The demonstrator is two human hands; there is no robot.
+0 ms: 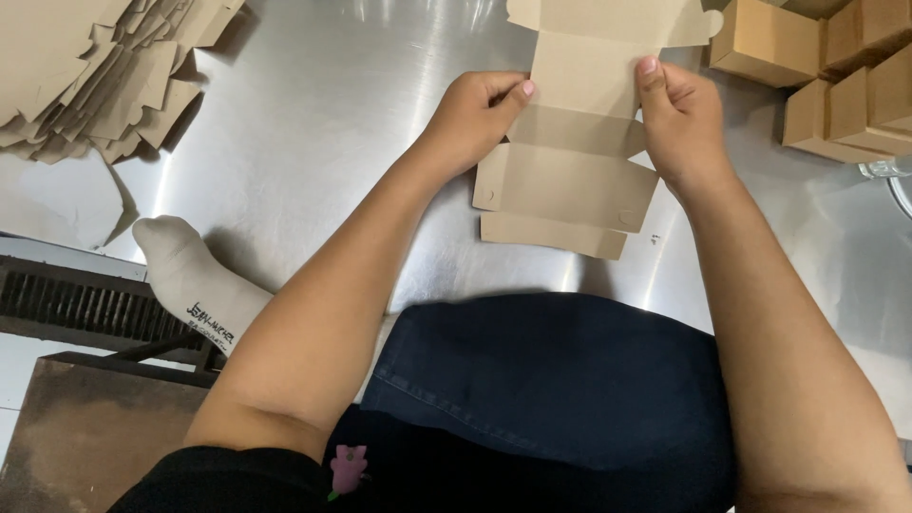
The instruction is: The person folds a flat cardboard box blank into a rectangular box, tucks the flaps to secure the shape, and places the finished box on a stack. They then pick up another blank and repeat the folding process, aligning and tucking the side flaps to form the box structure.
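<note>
Left hand (472,116) and right hand (680,114) pinched the flat cardboard box blank (570,152) at opposite side edges; looked light, thin, easily creased, best gripped beside the fold lines.

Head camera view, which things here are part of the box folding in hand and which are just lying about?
In hand:
- flat cardboard blank, held at its sides
- left hand
- right hand

Lying about:
- pile of flat blanks, upper left
- folded boxes, upper right
- steel table
- socked foot
</note>
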